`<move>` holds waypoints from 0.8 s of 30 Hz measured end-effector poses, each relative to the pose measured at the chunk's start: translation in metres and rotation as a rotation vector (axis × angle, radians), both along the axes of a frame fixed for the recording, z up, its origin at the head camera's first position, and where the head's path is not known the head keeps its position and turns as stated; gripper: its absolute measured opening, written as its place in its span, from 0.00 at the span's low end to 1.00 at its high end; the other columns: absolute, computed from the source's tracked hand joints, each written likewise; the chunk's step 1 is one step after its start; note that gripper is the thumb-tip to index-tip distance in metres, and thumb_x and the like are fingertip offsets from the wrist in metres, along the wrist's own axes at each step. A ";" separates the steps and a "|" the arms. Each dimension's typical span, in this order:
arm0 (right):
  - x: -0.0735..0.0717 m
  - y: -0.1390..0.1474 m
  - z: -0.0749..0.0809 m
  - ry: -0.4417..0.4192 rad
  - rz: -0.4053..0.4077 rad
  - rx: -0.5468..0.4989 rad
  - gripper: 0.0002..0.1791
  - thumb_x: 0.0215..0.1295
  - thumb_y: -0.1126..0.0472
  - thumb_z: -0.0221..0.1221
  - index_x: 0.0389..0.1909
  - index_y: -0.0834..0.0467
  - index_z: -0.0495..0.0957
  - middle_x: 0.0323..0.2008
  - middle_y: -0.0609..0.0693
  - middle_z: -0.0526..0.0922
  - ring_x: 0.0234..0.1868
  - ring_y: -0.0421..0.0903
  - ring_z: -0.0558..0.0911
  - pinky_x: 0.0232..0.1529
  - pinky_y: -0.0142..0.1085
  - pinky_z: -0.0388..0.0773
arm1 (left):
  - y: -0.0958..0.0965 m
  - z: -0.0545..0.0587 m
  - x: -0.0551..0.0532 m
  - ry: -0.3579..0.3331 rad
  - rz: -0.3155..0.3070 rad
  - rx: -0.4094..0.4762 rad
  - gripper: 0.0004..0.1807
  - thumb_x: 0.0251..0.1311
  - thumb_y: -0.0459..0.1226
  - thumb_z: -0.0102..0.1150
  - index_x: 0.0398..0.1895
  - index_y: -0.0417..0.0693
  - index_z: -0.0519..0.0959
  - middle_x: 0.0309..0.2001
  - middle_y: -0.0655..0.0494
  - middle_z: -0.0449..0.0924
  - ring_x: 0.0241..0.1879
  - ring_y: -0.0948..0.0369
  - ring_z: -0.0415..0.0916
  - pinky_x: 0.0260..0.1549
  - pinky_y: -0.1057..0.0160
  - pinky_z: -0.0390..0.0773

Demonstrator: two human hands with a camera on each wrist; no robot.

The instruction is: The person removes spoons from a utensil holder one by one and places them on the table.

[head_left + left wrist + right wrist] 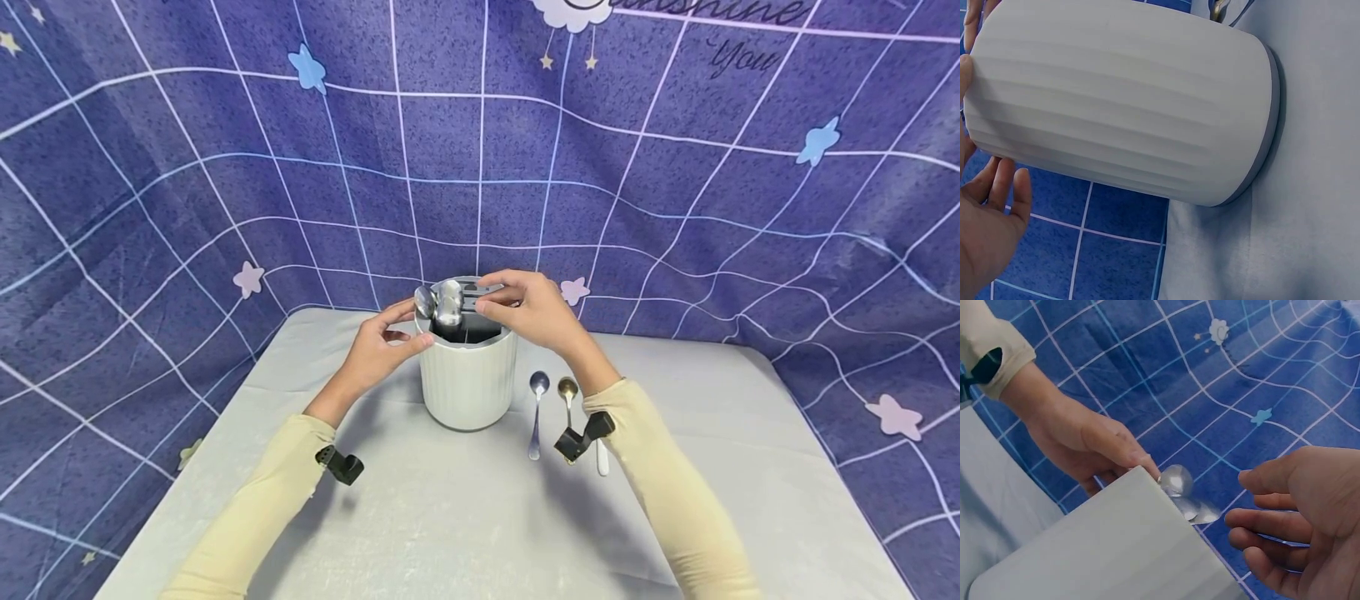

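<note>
A white ribbed utensil holder (pixel 467 387) stands upright on the table, with a dark, divided inside. My left hand (pixel 382 346) holds its left side near the rim, thumb at the front and fingers further round. Shiny spoons (pixel 450 302) stick up from the holder, bowls upward, beside slotted metal utensil heads whose kind is unclear. Over the holder's right rim is my right hand (pixel 532 308), its fingertips close to those heads. In the right wrist view this right hand (pixel 1297 519) has loosely bent, spread fingers, and nothing shows between them.
On the table right of the holder lie a dark spoon (pixel 536 408), a gold spoon (pixel 567 390) partly hidden by the right wrist camera (pixel 581 437), and a white handle (pixel 602 460). A purple-blue grid-patterned cloth (pixel 360 200) hangs behind the grey-white covered table (pixel 420 517).
</note>
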State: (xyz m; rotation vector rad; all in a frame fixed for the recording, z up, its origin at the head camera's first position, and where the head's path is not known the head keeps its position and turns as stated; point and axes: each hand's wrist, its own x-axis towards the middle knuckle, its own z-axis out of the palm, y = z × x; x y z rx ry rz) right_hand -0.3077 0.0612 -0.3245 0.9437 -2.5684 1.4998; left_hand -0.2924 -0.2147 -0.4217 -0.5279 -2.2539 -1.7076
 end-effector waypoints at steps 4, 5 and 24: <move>0.000 -0.006 0.000 0.005 -0.011 0.055 0.20 0.67 0.56 0.67 0.59 0.56 0.82 0.44 0.49 0.90 0.48 0.45 0.88 0.50 0.45 0.85 | 0.001 0.000 0.000 0.004 -0.002 -0.003 0.35 0.61 0.31 0.71 0.72 0.41 0.72 0.70 0.45 0.72 0.63 0.51 0.72 0.49 0.68 0.80; 0.000 -0.007 -0.001 0.011 -0.014 0.066 0.20 0.67 0.56 0.67 0.59 0.56 0.83 0.44 0.49 0.90 0.48 0.45 0.88 0.50 0.45 0.85 | 0.001 0.000 0.000 0.005 -0.003 -0.004 0.35 0.61 0.31 0.71 0.72 0.41 0.72 0.70 0.45 0.72 0.63 0.51 0.72 0.49 0.68 0.80; -0.005 -0.025 -0.006 0.058 -0.010 0.157 0.20 0.66 0.57 0.68 0.58 0.55 0.83 0.44 0.51 0.90 0.47 0.46 0.89 0.47 0.41 0.86 | 0.000 0.001 0.001 0.006 -0.003 -0.015 0.35 0.61 0.30 0.70 0.72 0.41 0.71 0.71 0.44 0.71 0.64 0.49 0.72 0.49 0.66 0.80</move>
